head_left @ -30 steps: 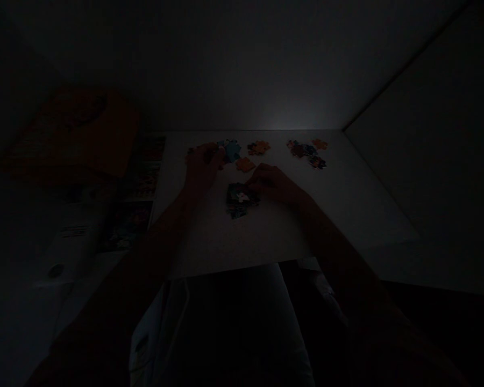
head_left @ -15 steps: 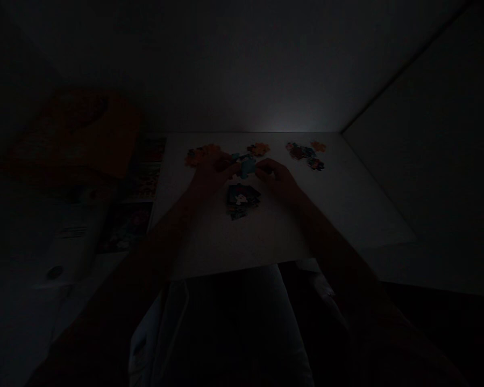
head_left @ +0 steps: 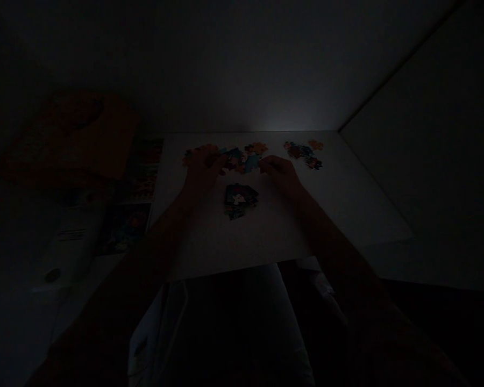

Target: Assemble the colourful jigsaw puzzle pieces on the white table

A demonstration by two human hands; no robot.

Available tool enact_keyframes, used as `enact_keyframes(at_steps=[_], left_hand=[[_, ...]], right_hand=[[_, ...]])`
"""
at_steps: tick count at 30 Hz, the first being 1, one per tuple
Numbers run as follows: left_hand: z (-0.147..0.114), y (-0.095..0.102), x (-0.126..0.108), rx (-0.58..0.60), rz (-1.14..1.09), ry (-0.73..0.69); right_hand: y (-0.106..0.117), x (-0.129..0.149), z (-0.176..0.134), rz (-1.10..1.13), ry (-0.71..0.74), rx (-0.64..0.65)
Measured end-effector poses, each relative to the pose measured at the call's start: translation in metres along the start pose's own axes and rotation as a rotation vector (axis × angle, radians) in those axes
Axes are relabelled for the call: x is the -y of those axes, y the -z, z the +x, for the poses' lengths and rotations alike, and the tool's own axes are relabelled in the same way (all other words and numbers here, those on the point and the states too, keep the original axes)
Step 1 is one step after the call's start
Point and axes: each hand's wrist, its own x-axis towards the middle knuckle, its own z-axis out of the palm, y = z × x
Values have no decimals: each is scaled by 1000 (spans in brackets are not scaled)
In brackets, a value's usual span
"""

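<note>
The scene is very dark. On a white board (head_left: 266,236) lie jigsaw pieces. My left hand (head_left: 201,169) and my right hand (head_left: 280,172) both rest at a joined cluster of blue and orange pieces (head_left: 240,158), one hand at each side, fingers touching it. Just nearer to me sits a small dark assembled patch of pieces (head_left: 240,200), between the two hands. An orange piece (head_left: 258,147) lies beyond the cluster. Whether either hand pinches a piece cannot be made out.
A further group of loose pieces (head_left: 304,151) lies at the far right of the board. An orange puzzle box (head_left: 76,137) and printed sheets (head_left: 139,183) sit to the left. Walls close the back and right. My lap shows below the board's near edge.
My left hand brought blue pieces from the far left toward the middle. My right hand left the dark patch and moved up to meet it; both now sit at the cluster.
</note>
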Motion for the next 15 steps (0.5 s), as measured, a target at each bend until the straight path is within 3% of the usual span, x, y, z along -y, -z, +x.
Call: enact_keyframes(at_steps=[6, 10, 12, 15], left_hand=[[1, 2, 0, -11, -18, -2], [0, 3, -1, 11, -10, -9], [0, 2, -1, 1, -21, -21], [-1, -2, -2, -5, -9, -6]], right_hand=[[0, -5, 5, 31, 18, -98], [19, -23, 17, 92, -22, -430], [28, -32, 21, 170, -76, -536], [27, -35, 19, 201, -136, -440]])
